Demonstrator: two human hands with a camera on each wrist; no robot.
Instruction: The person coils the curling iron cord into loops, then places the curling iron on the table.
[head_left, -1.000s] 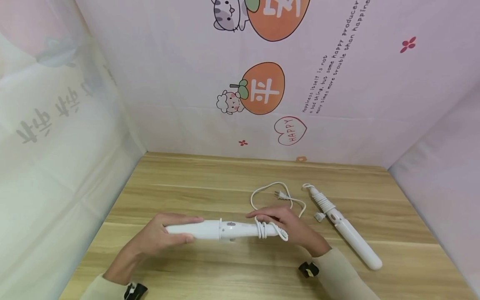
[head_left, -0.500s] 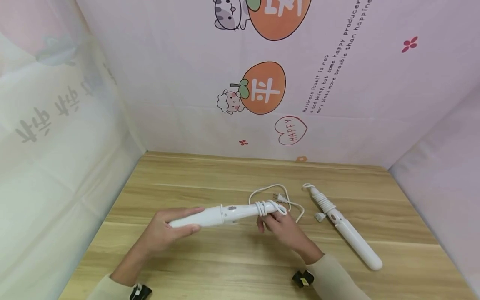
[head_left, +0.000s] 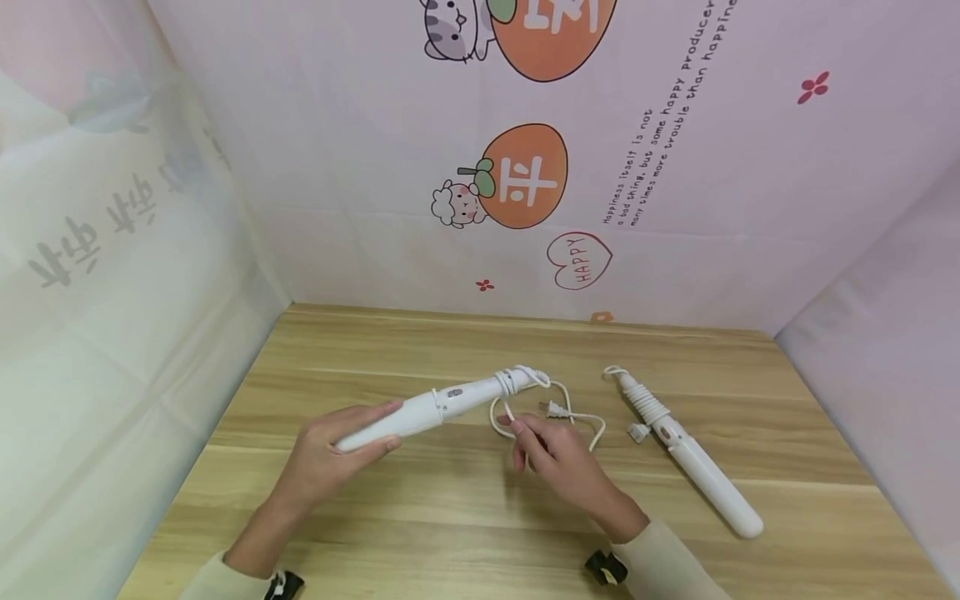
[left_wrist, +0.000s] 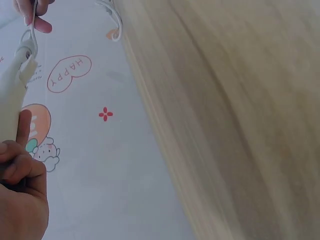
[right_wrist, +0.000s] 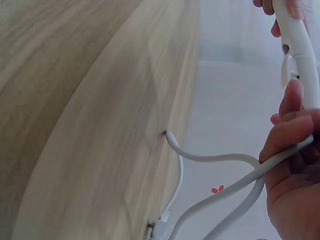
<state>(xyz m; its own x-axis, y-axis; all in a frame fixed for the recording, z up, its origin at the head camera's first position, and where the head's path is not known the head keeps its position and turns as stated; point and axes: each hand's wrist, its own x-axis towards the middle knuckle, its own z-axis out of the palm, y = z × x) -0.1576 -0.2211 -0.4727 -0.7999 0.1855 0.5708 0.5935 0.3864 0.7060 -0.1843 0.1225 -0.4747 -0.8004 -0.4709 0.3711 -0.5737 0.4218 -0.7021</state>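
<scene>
My left hand [head_left: 333, 450] grips the wide left end of a white hair iron [head_left: 408, 417], thumb and fingers on opposite sides. The iron is held above the table, its narrow handle tilted up to the right. A white power cord [head_left: 506, 383] is wound a few turns round that handle. Just below the wound part, my right hand [head_left: 562, 458] pinches the cord between thumb and fingers. In the right wrist view, strands of the cord [right_wrist: 217, 197] trail from the right hand [right_wrist: 295, 165]. The left wrist view shows the left hand [left_wrist: 25, 185] round the iron [left_wrist: 10, 95].
The cord's plug [head_left: 557, 409] lies on the wooden table [head_left: 420, 533] behind my right hand. To the right rests a second white hair iron [head_left: 712, 483], its cord wound round the handle, with its plug [head_left: 639, 432] beside it. Printed cloth walls [head_left: 360, 167] surround the table.
The iron's handle end has swung up and away from me. My right hand has left the handle and come below it, now pinching the cord, which is drawn down from the wound turns.
</scene>
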